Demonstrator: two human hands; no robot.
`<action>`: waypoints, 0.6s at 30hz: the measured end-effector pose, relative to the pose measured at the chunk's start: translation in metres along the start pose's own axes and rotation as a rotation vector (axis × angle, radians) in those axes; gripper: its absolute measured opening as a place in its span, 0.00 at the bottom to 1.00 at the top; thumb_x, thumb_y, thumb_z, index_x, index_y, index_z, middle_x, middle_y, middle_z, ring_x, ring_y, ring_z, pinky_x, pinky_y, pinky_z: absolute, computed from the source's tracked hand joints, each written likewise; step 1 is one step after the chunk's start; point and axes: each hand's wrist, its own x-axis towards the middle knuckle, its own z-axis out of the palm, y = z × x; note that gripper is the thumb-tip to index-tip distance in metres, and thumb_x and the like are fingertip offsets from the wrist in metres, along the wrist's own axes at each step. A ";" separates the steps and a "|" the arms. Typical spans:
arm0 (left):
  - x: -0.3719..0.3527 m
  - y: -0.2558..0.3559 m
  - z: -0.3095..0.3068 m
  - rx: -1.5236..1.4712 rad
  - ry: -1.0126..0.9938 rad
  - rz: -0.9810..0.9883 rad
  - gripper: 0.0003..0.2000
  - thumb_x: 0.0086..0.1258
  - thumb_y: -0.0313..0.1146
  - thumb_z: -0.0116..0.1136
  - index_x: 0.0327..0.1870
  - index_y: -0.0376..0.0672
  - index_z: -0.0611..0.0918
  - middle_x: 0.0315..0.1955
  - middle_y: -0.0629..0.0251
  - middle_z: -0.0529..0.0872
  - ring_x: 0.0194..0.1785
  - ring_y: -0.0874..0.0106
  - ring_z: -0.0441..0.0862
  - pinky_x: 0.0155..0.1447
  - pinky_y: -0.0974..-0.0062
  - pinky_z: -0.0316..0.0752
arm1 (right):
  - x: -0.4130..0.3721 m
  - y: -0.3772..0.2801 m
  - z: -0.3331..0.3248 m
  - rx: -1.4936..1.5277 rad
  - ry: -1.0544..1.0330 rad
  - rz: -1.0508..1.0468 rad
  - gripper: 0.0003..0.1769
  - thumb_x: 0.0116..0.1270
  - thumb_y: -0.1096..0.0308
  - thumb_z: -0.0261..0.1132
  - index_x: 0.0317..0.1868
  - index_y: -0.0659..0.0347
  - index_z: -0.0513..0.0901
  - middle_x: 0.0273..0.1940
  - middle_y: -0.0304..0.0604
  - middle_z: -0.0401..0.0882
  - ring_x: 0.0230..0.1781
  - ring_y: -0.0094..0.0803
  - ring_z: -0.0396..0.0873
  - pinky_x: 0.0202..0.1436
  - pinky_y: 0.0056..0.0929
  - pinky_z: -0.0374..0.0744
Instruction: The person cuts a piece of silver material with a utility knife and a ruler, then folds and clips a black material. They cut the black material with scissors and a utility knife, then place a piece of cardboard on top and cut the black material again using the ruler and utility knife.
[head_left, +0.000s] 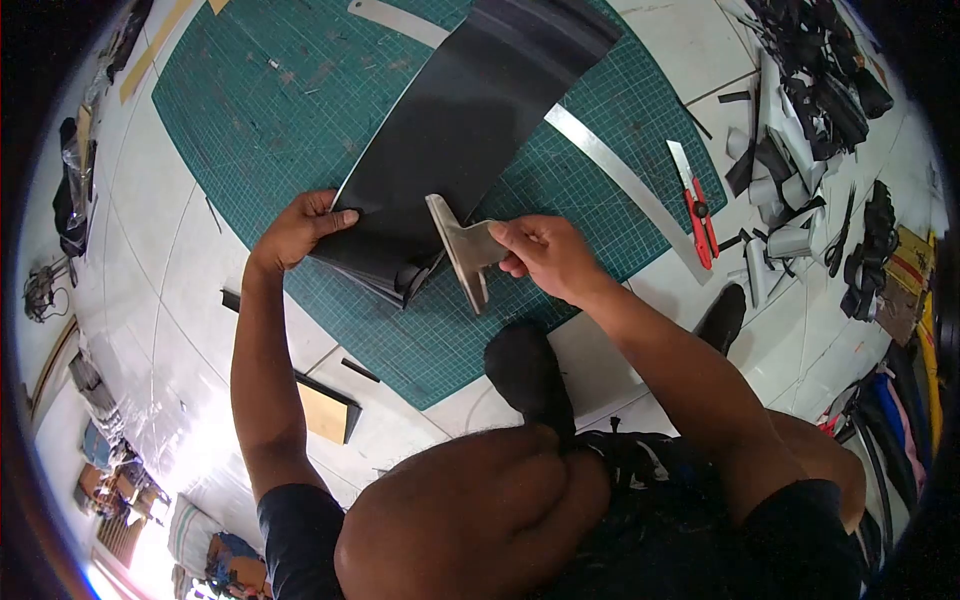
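Observation:
A long stack of black sheet material (440, 120) lies slantwise over the green cutting mat (270, 110), its near end folded into several layers. My left hand (305, 228) grips the left edge of that near end, thumb on top and fingers underneath. In my right hand (545, 255) is a wide metal bulldog clip (465, 250), pinched at its handles. The clip's long jaw is right at the near right corner of the sheets, overlapping them in this view. A steel ruler (630, 190) passes beneath the sheets.
A red utility knife (700, 215) with its blade out lies at the mat's right edge. Black and grey scraps (790, 180) are heaped on the white tiled floor to the right. My dark-covered foot (525, 365) rests at the mat's near edge.

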 end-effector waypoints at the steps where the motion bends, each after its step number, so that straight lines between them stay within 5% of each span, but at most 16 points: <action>1: 0.000 0.001 0.000 0.015 0.005 -0.001 0.14 0.74 0.39 0.67 0.50 0.37 0.87 0.39 0.65 0.91 0.41 0.71 0.86 0.55 0.68 0.78 | 0.003 -0.001 0.001 0.015 -0.021 0.006 0.28 0.77 0.46 0.65 0.47 0.69 0.88 0.30 0.39 0.85 0.30 0.21 0.82 0.35 0.23 0.82; 5: -0.005 0.009 0.007 0.124 0.084 0.001 0.14 0.72 0.36 0.69 0.52 0.36 0.88 0.38 0.63 0.92 0.36 0.76 0.88 0.47 0.75 0.82 | 0.002 -0.009 0.008 -0.144 -0.087 0.006 0.27 0.78 0.48 0.66 0.47 0.70 0.88 0.30 0.40 0.85 0.29 0.21 0.82 0.34 0.22 0.82; 18: -0.009 0.008 0.013 0.083 0.122 0.008 0.13 0.72 0.35 0.69 0.50 0.36 0.88 0.36 0.65 0.92 0.35 0.77 0.87 0.46 0.74 0.81 | 0.011 -0.010 0.014 -0.273 -0.217 0.083 0.26 0.78 0.49 0.66 0.50 0.69 0.88 0.32 0.40 0.85 0.31 0.21 0.81 0.35 0.23 0.81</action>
